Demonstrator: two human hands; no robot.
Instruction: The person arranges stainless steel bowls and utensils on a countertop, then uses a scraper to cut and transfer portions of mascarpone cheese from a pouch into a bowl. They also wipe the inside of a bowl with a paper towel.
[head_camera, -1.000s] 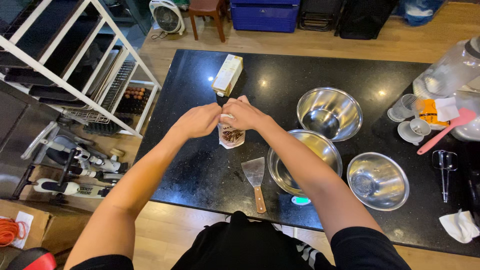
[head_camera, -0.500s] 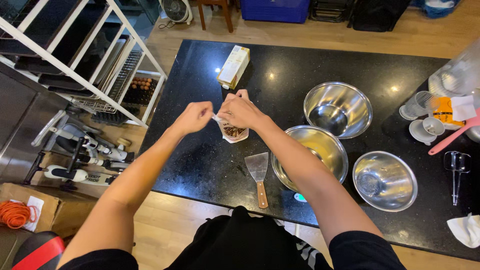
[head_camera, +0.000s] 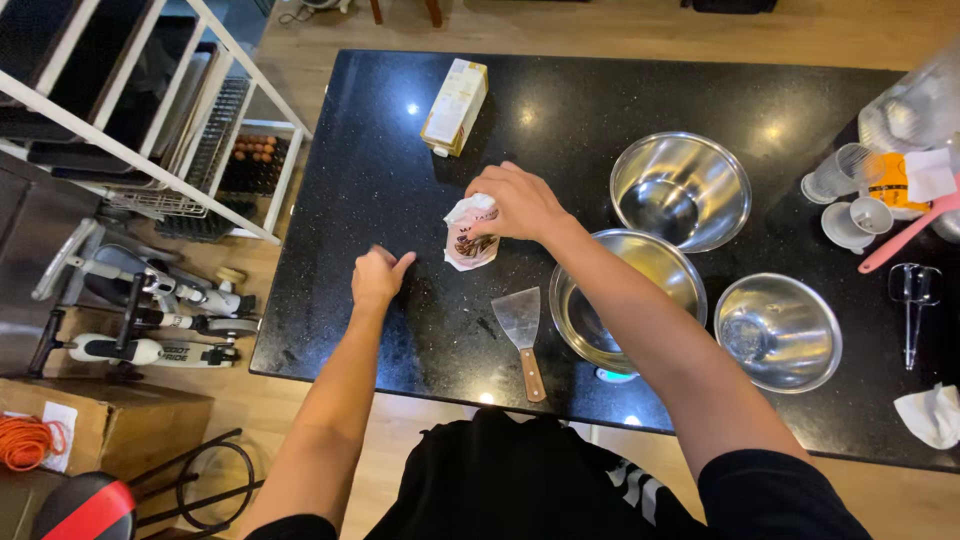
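Two hands parted: my right hand (head_camera: 517, 203) now alone grips the small packet (head_camera: 470, 232); my left hand (head_camera: 378, 277), loosely fisted, perhaps holding a torn strip, rests on the counter (head_camera: 360, 180).

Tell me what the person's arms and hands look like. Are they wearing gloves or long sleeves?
No gloves: the left hand and right hand are bare, with no rings, watch or bracelets showing. The forearms are bare too. Short black sleeves cover only the upper arms, matching the black top. The fingernails look short and plain.
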